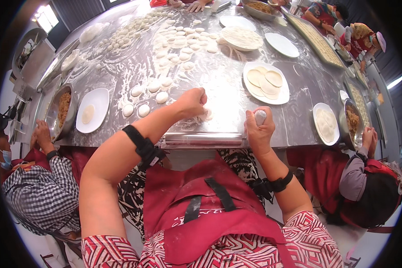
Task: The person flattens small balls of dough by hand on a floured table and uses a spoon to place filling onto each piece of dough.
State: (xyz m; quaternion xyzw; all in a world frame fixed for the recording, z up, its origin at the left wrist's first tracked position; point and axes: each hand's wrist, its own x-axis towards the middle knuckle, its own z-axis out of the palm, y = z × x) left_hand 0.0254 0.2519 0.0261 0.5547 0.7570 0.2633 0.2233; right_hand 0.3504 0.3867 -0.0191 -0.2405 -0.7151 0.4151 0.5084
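My left hand (192,102) is curled over the steel tabletop, its fingertips pointing down and partly hidden. Just below it lies a small floury patch (206,115), perhaps dough; whether the fingers pinch anything cannot be seen. In my right hand (262,129) is a rounded grey-white handle end (260,117), gripped between thumb and curled fingers. A shiny steel roller (204,139) lies along the table's near edge between my forearms; its link to that handle is unclear. Several round dough pieces (161,97) sit left of my left hand. Flat dough wrappers (269,86) overlap on a white plate (246,72) beyond my right hand.
More dough balls (187,42) spread farther back, beside a heaped plate of flour (242,37). At left are a plate (102,95) with one wrapper and a filling bowl (73,100). Another filling bowl (346,135) stands at right. Co-workers sit close on both sides.
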